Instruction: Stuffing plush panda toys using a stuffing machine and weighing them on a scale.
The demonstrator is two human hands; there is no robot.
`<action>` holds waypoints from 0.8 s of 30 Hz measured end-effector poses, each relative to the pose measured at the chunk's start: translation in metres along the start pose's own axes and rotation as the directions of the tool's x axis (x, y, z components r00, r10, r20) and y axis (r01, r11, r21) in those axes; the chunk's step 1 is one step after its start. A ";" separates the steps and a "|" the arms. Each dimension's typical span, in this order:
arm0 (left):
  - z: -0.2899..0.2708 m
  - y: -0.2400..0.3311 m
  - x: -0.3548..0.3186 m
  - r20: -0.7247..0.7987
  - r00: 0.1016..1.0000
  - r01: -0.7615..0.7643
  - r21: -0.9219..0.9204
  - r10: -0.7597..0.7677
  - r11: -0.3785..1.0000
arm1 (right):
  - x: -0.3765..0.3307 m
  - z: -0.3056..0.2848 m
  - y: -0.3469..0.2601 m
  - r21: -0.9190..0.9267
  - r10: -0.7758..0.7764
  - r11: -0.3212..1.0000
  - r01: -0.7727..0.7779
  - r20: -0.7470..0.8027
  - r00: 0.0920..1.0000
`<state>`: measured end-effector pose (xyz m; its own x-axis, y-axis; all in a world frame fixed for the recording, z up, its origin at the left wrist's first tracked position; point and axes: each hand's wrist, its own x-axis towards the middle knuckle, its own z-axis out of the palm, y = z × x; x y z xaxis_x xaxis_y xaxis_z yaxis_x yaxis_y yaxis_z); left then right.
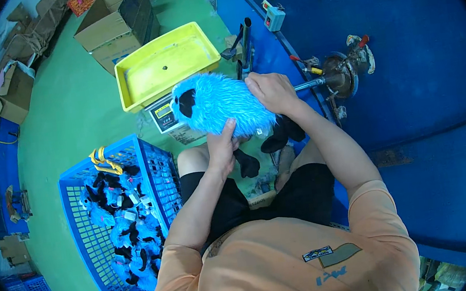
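A plump, bright blue plush toy (228, 103) with black patches and dangling black limbs is held up in front of me, above my knees. My left hand (223, 149) grips its underside, thumb lying on the fur. Wrapped over its right end is my right hand (274, 92), right where a metal tube (311, 84) reaches it from the blue machine wall. Whether the tube goes inside the toy is hidden behind my right hand.
A blue plastic basket (159, 177) of unstuffed-looking blue plush pieces (130, 229) stands at my left. Beyond the toy, a yellow tray (166, 67) rests on a digital scale (163, 113). Cardboard boxes (108, 33) stand farther back. Valves with red handles (364, 41) surround the tube's metal fitting (341, 75).
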<state>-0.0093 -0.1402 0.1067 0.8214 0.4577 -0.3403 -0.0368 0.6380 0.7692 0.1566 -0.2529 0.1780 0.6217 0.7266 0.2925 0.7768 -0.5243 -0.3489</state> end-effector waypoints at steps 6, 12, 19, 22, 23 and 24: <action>-0.004 0.007 -0.001 0.003 1.000 -0.001 0.038 0.001 0.999 | 0.001 0.003 0.000 0.040 -0.036 0.999 0.037 -0.029 0.999; -0.018 0.016 -0.006 -0.041 0.998 -0.033 0.092 0.037 0.995 | 0.002 0.007 -0.002 0.067 -0.062 0.996 0.062 -0.009 0.998; -0.055 0.135 0.007 -0.173 0.955 -0.220 0.126 0.240 0.967 | -0.011 -0.005 0.020 -0.060 0.054 0.997 -0.047 0.110 0.992; -0.061 0.196 0.034 -0.062 0.936 -0.346 0.009 0.346 0.938 | -0.013 -0.006 0.027 -0.126 0.095 0.988 -0.085 0.075 0.993; -0.062 0.208 0.050 -0.066 0.934 -0.350 0.014 0.350 0.937 | -0.013 -0.006 0.029 -0.144 0.096 0.986 -0.086 0.066 0.993; -0.062 0.219 0.065 -0.029 0.932 -0.362 -0.049 0.361 0.931 | -0.012 -0.006 0.030 -0.164 0.099 0.982 -0.089 0.055 0.994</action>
<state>0.0010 0.0677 0.2201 0.7358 0.6750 -0.0552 -0.3598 0.4587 0.8125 0.1727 -0.2802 0.1690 0.6891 0.6946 0.2069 0.7244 -0.6523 -0.2228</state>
